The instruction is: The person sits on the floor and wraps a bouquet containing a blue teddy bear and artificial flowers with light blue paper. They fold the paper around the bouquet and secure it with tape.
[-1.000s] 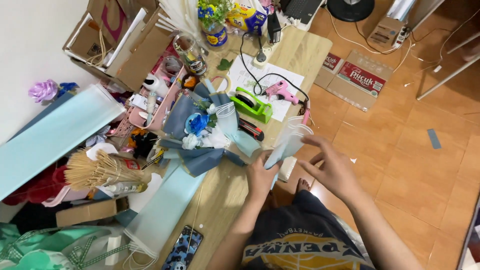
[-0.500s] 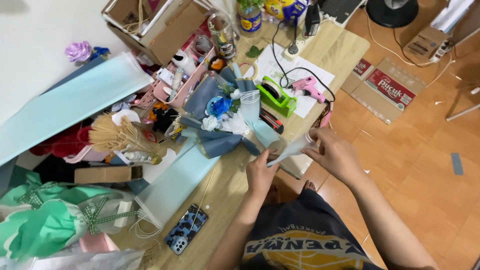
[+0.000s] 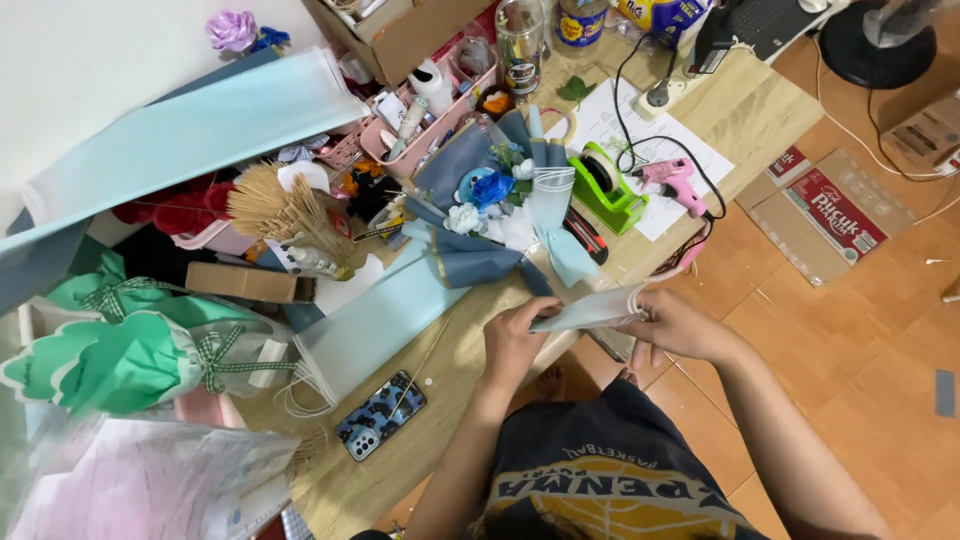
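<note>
A folded sheet of pale blue wrapping paper is stretched between my two hands just above the near edge of the wooden table. My left hand pinches its left end and my right hand grips its right end. Just beyond them lies a bouquet of blue and white flowers in grey-blue and pale blue wrapping. A green tape dispenser and a pink glue gun sit right of the bouquet.
A phone in a patterned case lies near the table's front edge. A long pale blue paper roll, a bundle of wooden sticks, a pink basket of supplies, cardboard boxes and green wrapped bundles crowd the left. Flattened cardboard lies on the orange floor.
The view has shifted so the table sits higher and further right. My hands have folded the pale blue paper flatter and hold it level, closer to the table edge.
</note>
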